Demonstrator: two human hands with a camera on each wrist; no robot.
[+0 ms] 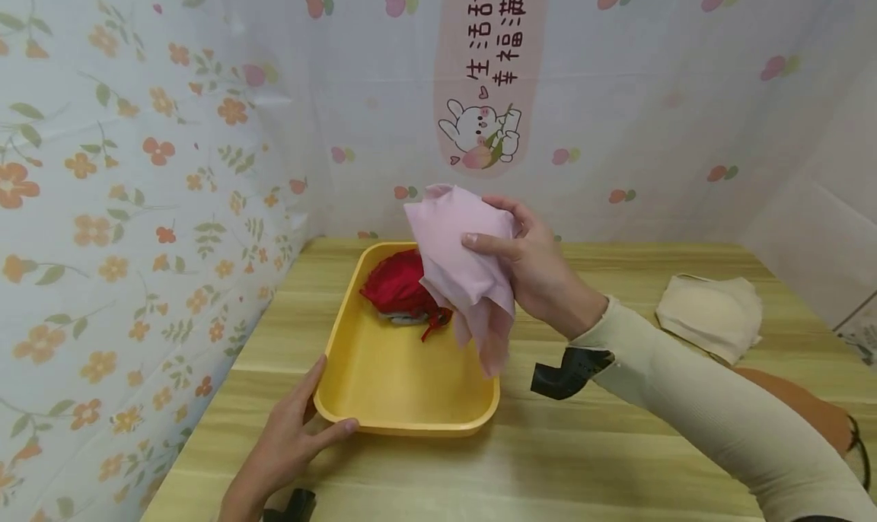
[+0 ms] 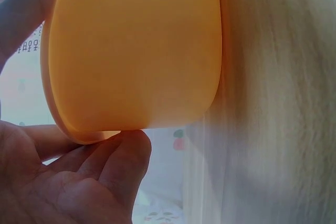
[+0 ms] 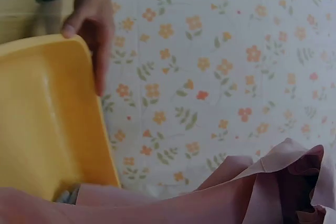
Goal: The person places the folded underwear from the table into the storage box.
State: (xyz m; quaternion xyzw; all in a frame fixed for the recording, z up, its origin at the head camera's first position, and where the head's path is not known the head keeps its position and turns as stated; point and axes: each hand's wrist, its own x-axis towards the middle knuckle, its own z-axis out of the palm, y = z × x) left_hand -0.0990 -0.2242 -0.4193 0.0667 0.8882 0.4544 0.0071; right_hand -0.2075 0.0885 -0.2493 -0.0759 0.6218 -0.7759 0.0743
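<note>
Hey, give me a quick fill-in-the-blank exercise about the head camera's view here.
The fabric in the right hand is ____ in colour.
The left hand is at the near ____ corner of the yellow tray.
The red bundle lies ____ the tray.
The cream pouch lies to the tray's ____.

Missing words: pink; left; inside; right.

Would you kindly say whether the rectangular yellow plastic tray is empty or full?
Neither: the tray holds a red fabric bundle at its far end; its near floor is bare. Crumpled pink cloth hides the far right corner.
</note>
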